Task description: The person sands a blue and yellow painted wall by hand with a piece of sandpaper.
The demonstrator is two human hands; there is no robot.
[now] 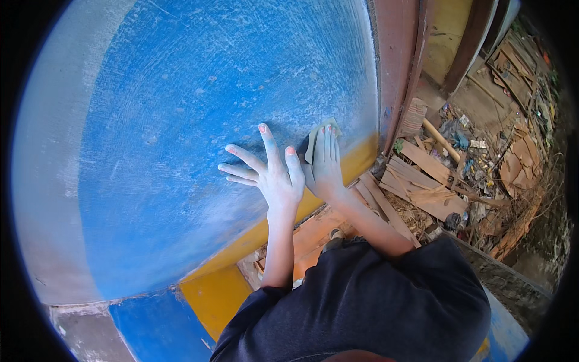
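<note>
Before me stands a wall painted blue (181, 104), scuffed all over with pale, dusty scratch marks. My left hand (279, 181) rests on or just off the blue paint, fingers spread, holding nothing. Beside it, my right hand (326, 174) presses a pale greenish sheet, apparently sandpaper (313, 144), flat against the wall near its right edge. The right fingers lie together over the sheet, and its edges show at their tips and along the thumb side. Whitish dust coats both hands. The sheet's face towards the wall is hidden.
A yellow band (253, 235) runs along the wall's bottom. Right of the wall is a reddish-brown wooden frame (400, 54). Wooden boards (425, 190), a pole (441, 139) and scattered litter cover the ground at the right. Below left, another wall face has a blue panel (158, 326).
</note>
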